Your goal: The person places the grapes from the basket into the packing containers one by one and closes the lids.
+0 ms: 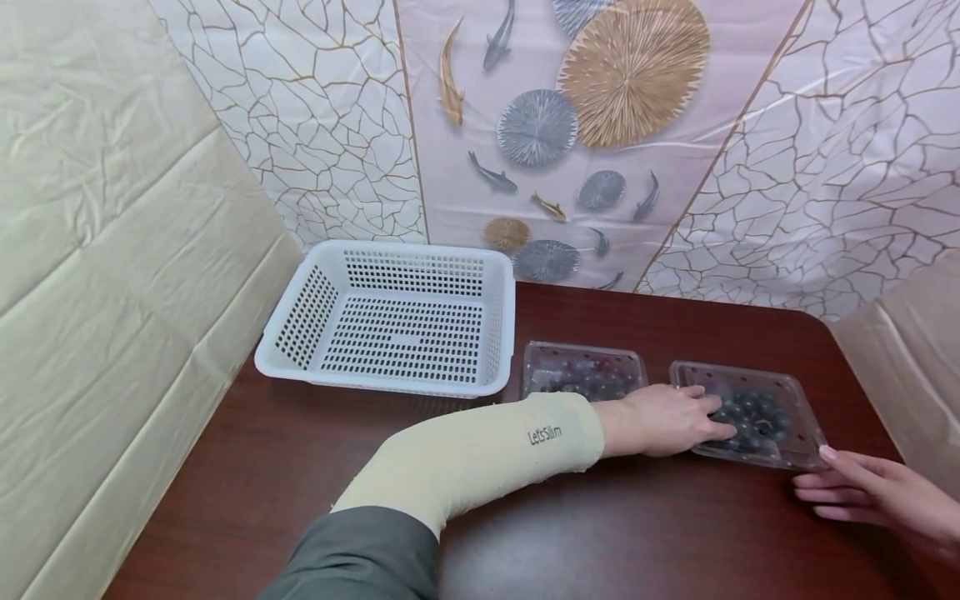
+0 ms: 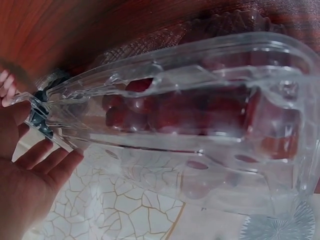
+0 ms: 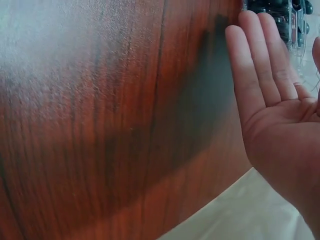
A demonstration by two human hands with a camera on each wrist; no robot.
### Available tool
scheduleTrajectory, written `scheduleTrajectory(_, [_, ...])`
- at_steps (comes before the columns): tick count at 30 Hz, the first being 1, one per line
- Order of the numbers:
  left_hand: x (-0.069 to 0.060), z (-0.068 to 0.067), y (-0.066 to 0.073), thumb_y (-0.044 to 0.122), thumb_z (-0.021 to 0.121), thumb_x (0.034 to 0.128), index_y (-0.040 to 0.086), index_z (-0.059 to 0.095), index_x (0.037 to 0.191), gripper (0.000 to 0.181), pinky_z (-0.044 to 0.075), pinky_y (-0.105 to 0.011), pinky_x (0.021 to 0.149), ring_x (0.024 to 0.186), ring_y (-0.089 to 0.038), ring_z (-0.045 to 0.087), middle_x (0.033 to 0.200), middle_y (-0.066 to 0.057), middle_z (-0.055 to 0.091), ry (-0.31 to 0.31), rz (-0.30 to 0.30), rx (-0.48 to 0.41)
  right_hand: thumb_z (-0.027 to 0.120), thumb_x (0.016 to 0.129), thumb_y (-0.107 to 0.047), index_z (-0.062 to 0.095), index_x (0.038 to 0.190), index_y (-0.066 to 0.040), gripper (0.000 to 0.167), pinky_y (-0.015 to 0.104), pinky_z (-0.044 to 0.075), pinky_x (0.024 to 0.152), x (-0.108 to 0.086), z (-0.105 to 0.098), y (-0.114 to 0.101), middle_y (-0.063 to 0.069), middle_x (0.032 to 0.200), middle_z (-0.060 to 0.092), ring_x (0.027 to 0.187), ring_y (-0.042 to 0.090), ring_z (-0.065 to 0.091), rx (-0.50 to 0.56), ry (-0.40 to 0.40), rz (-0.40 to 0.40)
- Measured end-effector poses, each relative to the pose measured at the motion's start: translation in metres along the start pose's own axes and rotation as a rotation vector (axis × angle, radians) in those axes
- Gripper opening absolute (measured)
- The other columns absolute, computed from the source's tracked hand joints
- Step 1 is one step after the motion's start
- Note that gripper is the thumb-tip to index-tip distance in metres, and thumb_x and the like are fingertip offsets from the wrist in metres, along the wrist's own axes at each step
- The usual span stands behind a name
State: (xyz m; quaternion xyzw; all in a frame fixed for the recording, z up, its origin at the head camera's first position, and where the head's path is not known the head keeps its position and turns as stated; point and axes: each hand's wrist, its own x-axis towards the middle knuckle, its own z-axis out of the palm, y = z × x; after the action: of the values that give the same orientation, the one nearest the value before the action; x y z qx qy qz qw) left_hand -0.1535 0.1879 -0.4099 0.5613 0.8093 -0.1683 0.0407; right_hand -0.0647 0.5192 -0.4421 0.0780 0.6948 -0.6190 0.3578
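Note:
A clear plastic box (image 1: 795, 408) with dark round fruit (image 1: 753, 412) sits at the right of the table. My left hand (image 1: 667, 419), its forearm in a pale sleeve, reaches across to the box's left end, with thumb and fingers apart over it. At the front right corner, my right hand (image 1: 873, 492) touches the box with a fingertip; its other fingers (image 3: 257, 65) are straight. Whether that corner is pinched is hard to see. Left of it stands a second clear box (image 1: 585, 358) holding reddish, grape-like fruit (image 2: 175, 110), partly hidden by my left arm.
A white perforated plastic basket (image 1: 405, 387) stands at the back left, with nothing visible inside it. The brown wooden table (image 1: 525, 533) meets a patterned cloth backdrop (image 1: 540, 183) behind. Beige cloth (image 1: 135, 250) hangs along the left side.

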Motion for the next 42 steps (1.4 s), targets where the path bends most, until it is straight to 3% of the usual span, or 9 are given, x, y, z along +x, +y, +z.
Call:
scheduleTrajectory(3, [0.000, 0.000, 0.001, 0.031, 0.038, 0.1184, 0.046, 0.026, 0.169, 0.054, 0.031, -0.024, 0.126, 0.160, -0.013, 0.029, 0.174, 0.010, 0.028, -0.001, -0.002, -0.001, 0.024, 0.120, -0.032, 0.075, 0.118, -0.013, 0.055, 0.038, 0.064, 0.092, -0.001, 0.001, 0.005, 0.004, 0.114, 0.080, 0.105, 0.015, 0.077, 0.063, 0.010, 0.008])
scheduleTrajectory(8, [-0.001, -0.001, 0.001, 0.029, 0.037, 0.1185, 0.046, 0.026, 0.168, 0.054, 0.031, -0.024, 0.126, 0.160, -0.013, 0.028, 0.174, 0.010, 0.027, -0.009, -0.006, -0.012, 0.020, 0.121, -0.028, 0.076, 0.115, -0.024, 0.056, 0.038, 0.063, 0.095, -0.002, 0.002, 0.011, 0.001, 0.117, 0.079, 0.109, 0.015, 0.077, 0.172, -0.067, -0.027])
scheduleTrajectory(13, [-0.002, 0.000, 0.001, 0.028, 0.037, 0.1186, 0.046, 0.024, 0.169, 0.055, 0.031, -0.024, 0.126, 0.161, -0.013, 0.026, 0.175, 0.010, 0.026, -0.018, -0.008, -0.015, 0.018, 0.120, -0.019, 0.075, 0.120, -0.020, 0.057, 0.037, 0.062, 0.098, -0.001, 0.002, 0.011, 0.004, 0.121, 0.079, 0.114, 0.017, 0.075, 0.247, -0.189, -0.103])
scheduleTrajectory(26, [-0.006, 0.001, 0.004, 0.026, 0.035, 0.1189, 0.046, 0.025, 0.169, 0.055, 0.035, -0.024, 0.124, 0.161, -0.012, 0.026, 0.175, 0.010, 0.025, -0.009, -0.013, -0.025, 0.025, 0.120, -0.014, 0.076, 0.119, -0.019, 0.051, 0.035, 0.062, 0.096, 0.003, -0.003, 0.013, 0.010, 0.117, 0.080, 0.112, 0.018, 0.076, 0.226, -0.229, -0.123])
scheduleTrajectory(29, [-0.012, 0.001, 0.004, 0.029, 0.037, 0.1184, 0.043, 0.031, 0.167, 0.051, 0.040, -0.021, 0.119, 0.156, -0.013, 0.036, 0.171, 0.008, 0.033, 0.034, -0.028, -0.069, 0.024, 0.120, -0.013, 0.076, 0.117, -0.019, 0.052, 0.036, 0.063, 0.096, 0.003, -0.003, 0.014, 0.009, 0.115, 0.080, 0.110, 0.018, 0.077, 0.227, -0.209, -0.114])
scheduleTrajectory(32, [-0.020, 0.000, 0.007, 0.035, 0.047, 0.1155, 0.037, 0.044, 0.162, 0.047, 0.048, -0.018, 0.109, 0.140, -0.009, 0.053, 0.156, 0.007, 0.051, 0.133, -0.064, -0.160, 0.023, 0.120, -0.014, 0.076, 0.115, -0.017, 0.054, 0.036, 0.063, 0.096, 0.004, -0.004, 0.013, 0.010, 0.114, 0.080, 0.109, 0.019, 0.077, 0.237, -0.193, -0.109])
scheduleTrajectory(36, [-0.030, -0.002, 0.018, 0.046, 0.063, 0.1069, 0.030, 0.064, 0.141, 0.037, 0.054, -0.014, 0.088, 0.110, 0.001, 0.062, 0.124, 0.014, 0.063, 0.225, -0.182, -0.416, 0.020, 0.120, -0.013, 0.076, 0.116, -0.015, 0.056, 0.037, 0.063, 0.096, 0.006, -0.006, 0.011, 0.011, 0.115, 0.080, 0.110, 0.020, 0.077, 0.246, -0.212, -0.127])
scheduleTrajectory(38, [-0.034, -0.003, 0.026, 0.050, 0.066, 0.1038, 0.030, 0.070, 0.126, 0.030, 0.052, -0.012, 0.078, 0.096, 0.004, 0.062, 0.112, 0.018, 0.066, 0.214, -0.260, -0.586, 0.019, 0.120, -0.013, 0.075, 0.116, -0.014, 0.057, 0.037, 0.063, 0.097, 0.006, -0.007, 0.011, 0.012, 0.116, 0.080, 0.111, 0.020, 0.077, 0.256, -0.233, -0.134])
scheduleTrajectory(42, [-0.037, -0.002, 0.043, 0.056, 0.065, 0.1019, 0.034, 0.073, 0.103, 0.023, 0.044, -0.011, 0.064, 0.077, 0.006, 0.061, 0.094, 0.026, 0.067, 0.113, -0.440, -0.912, 0.015, 0.119, -0.011, 0.075, 0.119, -0.013, 0.060, 0.038, 0.062, 0.099, 0.008, -0.008, 0.012, 0.014, 0.119, 0.079, 0.114, 0.022, 0.076, 0.275, -0.284, -0.158])
